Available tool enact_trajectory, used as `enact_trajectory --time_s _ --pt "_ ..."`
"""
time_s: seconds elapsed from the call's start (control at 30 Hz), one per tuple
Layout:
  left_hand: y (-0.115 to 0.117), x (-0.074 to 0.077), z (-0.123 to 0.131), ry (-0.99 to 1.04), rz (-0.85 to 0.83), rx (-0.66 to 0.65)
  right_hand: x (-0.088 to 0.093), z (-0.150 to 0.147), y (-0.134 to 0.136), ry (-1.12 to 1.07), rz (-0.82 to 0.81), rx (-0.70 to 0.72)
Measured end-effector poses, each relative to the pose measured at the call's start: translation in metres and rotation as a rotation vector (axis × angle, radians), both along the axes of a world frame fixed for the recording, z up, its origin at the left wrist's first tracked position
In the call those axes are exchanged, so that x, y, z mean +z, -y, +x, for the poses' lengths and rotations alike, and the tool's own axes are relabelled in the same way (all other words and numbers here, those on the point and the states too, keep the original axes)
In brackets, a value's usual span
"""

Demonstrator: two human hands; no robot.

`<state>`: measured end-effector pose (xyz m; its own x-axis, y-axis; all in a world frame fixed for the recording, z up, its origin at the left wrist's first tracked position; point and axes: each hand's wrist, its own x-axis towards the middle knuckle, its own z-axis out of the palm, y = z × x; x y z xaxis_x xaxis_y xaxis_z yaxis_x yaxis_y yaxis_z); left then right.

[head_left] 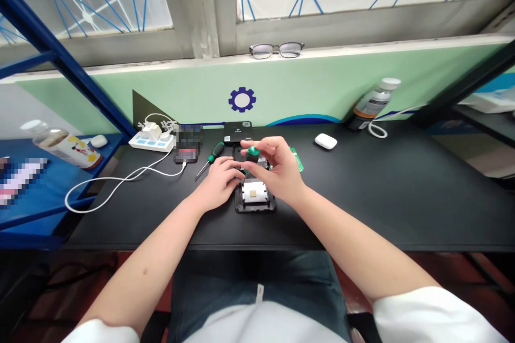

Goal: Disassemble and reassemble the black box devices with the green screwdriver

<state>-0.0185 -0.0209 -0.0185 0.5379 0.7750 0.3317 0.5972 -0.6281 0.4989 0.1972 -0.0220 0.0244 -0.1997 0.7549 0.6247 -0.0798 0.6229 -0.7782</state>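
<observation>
My right hand [277, 166] is closed around the green and black handle of a screwdriver [252, 155], held upright over an opened black device casing [256, 207]. The tip is hidden behind my fingers. At the casing's left side, my left hand [222, 179] has its fingers bent together against it, close to the screwdriver's shaft. Inside the casing's near part lies a silvery-white plate [261, 192] with a small tan square on it. Part of a green circuit board [296, 159] shows beyond my right hand.
A second screwdriver [213, 156] lies left of my left hand. Behind are a black box [237, 132], a phone-like device [187, 144] on a white cable and a power strip [151, 141]. To the right are a white earbud case [325, 141] and a bottle [372, 104].
</observation>
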Motion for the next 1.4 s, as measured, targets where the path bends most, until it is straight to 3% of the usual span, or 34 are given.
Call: enact_trajectory --time_s 0.13,0.33,0.47,0.63,0.83,0.93,1.13,1.4 --pt "-0.001 0.000 0.001 0.010 -0.036 -0.038 -0.002 0.000 -0.001 0.022 -0.026 0.096" --pt "-0.002 0.000 0.003 -0.004 -0.042 -0.054 0.001 0.007 -0.007 0.185 0.244 -0.091" --pt "0.000 0.000 0.004 -0.015 -0.024 -0.057 0.005 0.007 -0.008 0.186 0.336 -0.045" --pt "0.001 0.001 0.006 -0.035 0.004 -0.054 0.006 0.002 -0.006 0.174 0.376 -0.059" --pt "-0.001 0.003 0.007 -0.013 0.051 -0.032 0.000 0.005 -0.007 0.122 0.270 -0.088" --pt "-0.005 0.001 0.004 -0.003 0.091 0.075 -0.003 0.005 -0.009 0.012 0.281 -0.170" --pt "-0.019 -0.006 -0.002 -0.103 0.127 0.440 -0.004 0.004 -0.011 -0.027 0.237 -0.278" --pt "-0.019 -0.002 -0.001 -0.258 0.093 0.524 0.002 0.002 -0.004 0.074 0.313 -0.264"
